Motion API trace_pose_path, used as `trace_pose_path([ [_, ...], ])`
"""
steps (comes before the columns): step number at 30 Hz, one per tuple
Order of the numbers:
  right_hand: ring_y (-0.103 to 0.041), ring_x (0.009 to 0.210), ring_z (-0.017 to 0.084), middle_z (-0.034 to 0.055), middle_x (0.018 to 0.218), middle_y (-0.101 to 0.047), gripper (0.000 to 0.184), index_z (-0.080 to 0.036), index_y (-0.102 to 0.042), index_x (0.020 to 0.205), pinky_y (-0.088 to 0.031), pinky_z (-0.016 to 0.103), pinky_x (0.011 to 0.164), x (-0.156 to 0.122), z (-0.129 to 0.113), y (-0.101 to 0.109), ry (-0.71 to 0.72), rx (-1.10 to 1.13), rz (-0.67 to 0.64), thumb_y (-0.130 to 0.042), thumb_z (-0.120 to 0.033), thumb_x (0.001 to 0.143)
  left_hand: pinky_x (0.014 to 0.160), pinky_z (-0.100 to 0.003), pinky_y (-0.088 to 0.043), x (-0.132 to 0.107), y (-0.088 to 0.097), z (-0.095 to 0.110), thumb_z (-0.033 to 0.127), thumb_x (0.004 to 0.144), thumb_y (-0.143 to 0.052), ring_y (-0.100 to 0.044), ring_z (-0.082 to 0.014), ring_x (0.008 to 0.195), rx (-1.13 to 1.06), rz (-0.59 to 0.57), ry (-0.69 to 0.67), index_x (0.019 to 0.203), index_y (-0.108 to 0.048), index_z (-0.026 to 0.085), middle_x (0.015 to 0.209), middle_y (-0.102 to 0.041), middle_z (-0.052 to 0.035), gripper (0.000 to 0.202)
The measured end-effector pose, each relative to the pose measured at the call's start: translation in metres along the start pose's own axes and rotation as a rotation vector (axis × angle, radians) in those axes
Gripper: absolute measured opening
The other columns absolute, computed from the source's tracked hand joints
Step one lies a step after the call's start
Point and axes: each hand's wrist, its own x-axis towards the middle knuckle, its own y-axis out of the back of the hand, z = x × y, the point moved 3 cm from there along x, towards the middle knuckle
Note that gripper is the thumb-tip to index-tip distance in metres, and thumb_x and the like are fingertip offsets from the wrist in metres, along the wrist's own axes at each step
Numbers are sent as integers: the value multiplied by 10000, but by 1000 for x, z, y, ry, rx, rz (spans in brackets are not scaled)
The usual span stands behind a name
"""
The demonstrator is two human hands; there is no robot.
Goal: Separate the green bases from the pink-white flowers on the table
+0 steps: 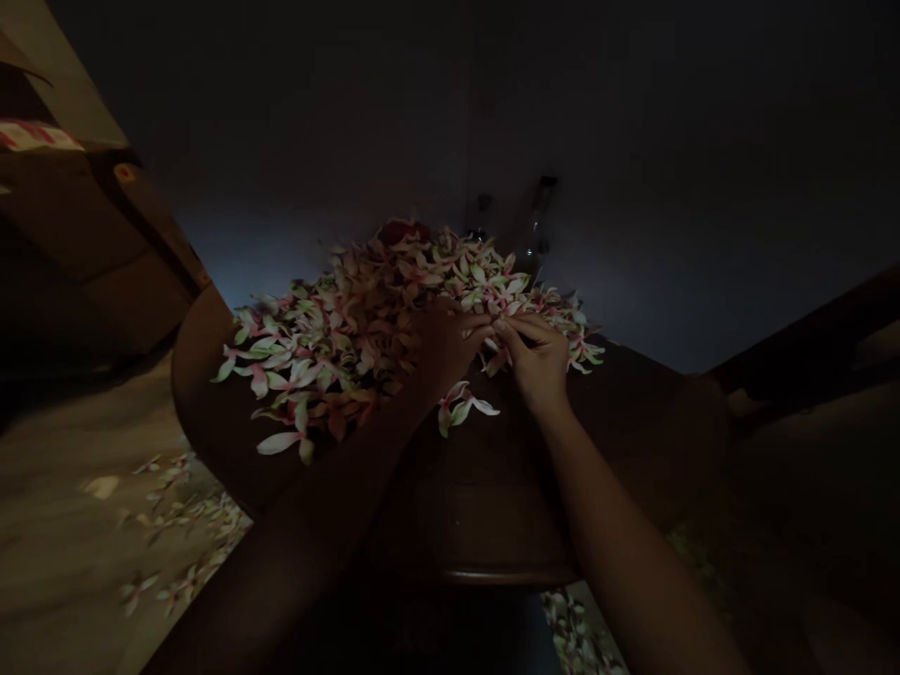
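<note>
Flowers: a pile of flowers, pink, white and green, is heaped on the far left part of the round table.
Left hand: it is laid on the near right edge of the pile; the fingers are curled shut, and their tips are met with the right ones.
Right hand: it is held just beside the left; the fingers are pinched shut, but what is pinched cannot be told in the dark.
Loose flower: it is seen on the table between the wrists.
Bottle: clear glass, stood upright behind the pile; its content cannot be told.
Floor: scattered flowers are seen left of the table.
</note>
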Motion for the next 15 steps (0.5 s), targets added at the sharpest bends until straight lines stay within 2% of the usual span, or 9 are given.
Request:
trace_pose_path([
  [2,-678,858,193,24,860,-743,121,-269,-796,842,-550,384,839,1,1,0,-31,13,9,-741,-373,813,902,-350,-517,1,1,1,294,800,-763,-639,-209,970,-11,4,-15,916,-811,254,950,-693,-58,132],
  [5,-685,857,194,28,873,-751,150,-244,-793,846,-553,384,843,2,9,0,-139,96,16,-774,-367,763,865,-329,-535,2,-1,0,269,820,-732,-669,-198,918,-102,-58,-13,903,-803,253,886,-744,-31,111],
  [8,-682,758,182,29,852,-755,245,-227,-788,900,-568,366,747,1,20,-2,-300,201,26,-807,-378,708,788,-277,-547,2,-4,-4,241,844,-693,-706,-172,853,-274,-129,52,942,-794,221,903,-778,-22,142],
  [10,-662,673,166,22,802,-745,307,-219,-781,932,-561,342,666,-1,25,-3,-378,252,29,-818,-402,687,769,-256,-544,2,-3,-5,243,846,-686,-719,-167,852,-348,-135,93,963,-792,206,921,-785,-22,162],
  [12,-642,625,154,15,769,-734,337,-214,-776,930,-544,317,612,-2,26,-3,-411,293,40,-824,-425,672,761,-242,-540,2,-2,-3,260,840,-692,-723,-167,852,-380,-147,112,954,-797,198,910,-788,-18,167],
  [15,-634,632,149,13,769,-727,319,-203,-771,868,-531,293,597,-1,23,-2,-387,310,63,-830,-434,656,769,-237,-540,2,-2,1,276,800,-730,-727,-174,859,-425,-174,159,930,-804,192,903,-790,-14,171],
])
